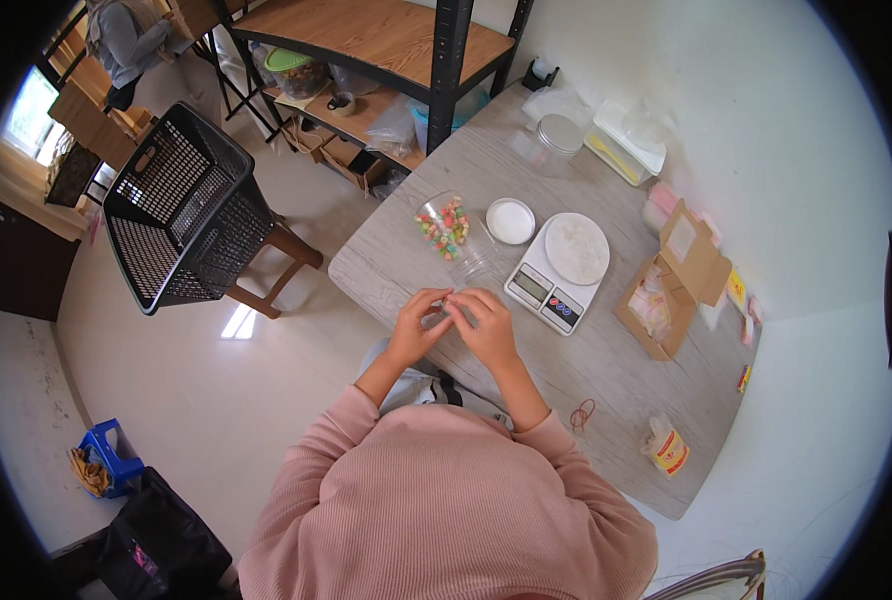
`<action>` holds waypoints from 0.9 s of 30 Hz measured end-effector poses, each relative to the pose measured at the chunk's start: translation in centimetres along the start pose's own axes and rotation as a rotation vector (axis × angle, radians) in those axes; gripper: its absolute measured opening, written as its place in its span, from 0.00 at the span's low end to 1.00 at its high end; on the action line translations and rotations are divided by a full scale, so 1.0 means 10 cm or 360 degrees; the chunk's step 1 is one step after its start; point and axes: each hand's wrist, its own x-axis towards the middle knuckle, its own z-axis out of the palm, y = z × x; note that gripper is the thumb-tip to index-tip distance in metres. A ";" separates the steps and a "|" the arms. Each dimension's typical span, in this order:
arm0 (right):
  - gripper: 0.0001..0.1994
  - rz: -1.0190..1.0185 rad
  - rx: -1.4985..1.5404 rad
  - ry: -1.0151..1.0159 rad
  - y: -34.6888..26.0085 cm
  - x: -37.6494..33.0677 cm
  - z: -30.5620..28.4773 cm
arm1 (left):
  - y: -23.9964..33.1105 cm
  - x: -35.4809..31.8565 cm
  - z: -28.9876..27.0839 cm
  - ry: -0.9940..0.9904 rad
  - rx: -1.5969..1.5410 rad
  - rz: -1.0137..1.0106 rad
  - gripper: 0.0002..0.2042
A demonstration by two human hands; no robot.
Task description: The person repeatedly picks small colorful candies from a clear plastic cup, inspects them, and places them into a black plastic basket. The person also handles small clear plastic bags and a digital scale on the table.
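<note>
My left hand [419, 325] and my right hand [484, 328] meet over the table's near left edge. Their thumbs and fingertips are pinched together around something too small or clear to make out. Just beyond them lies a clear jar [444, 226] with small colourful pieces inside, its clear end pointing toward my fingers. A round white lid or dish [510, 221] rests beside the jar. To the right of my right hand stands a white kitchen scale [556, 275] with a round platform; nothing sits on it.
An opened cardboard box [661, 310] with pink-white packets stands at the right. A rubber band [583, 414] and a yellow-red packet [668, 450] lie nearer. Farther back are a silver-lidded jar [556, 140] and white tray [624, 148]. Left are a black basket [191, 215] and shelf [366, 35]; another person [141, 60] stands beyond.
</note>
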 end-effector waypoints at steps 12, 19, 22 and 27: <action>0.05 0.0550 0.0545 -0.0188 0.12 -0.03 -0.01 | 0.08 0.01 0.01 0.0189 0.0122 0.0018 0.26; 0.05 0.0577 0.0699 -0.0167 0.14 0.00 0.00 | 0.02 -0.01 -0.15 -0.0121 -0.0741 -0.0445 0.25; 0.06 0.0559 0.0652 -0.0195 0.06 0.05 -0.03 | 0.07 0.00 -0.21 -0.0031 -0.1217 -0.0732 0.25; 0.05 0.0535 0.0541 -0.0199 -0.01 0.19 -0.03 | 0.24 0.03 -0.32 0.0013 -0.1228 -0.0652 0.24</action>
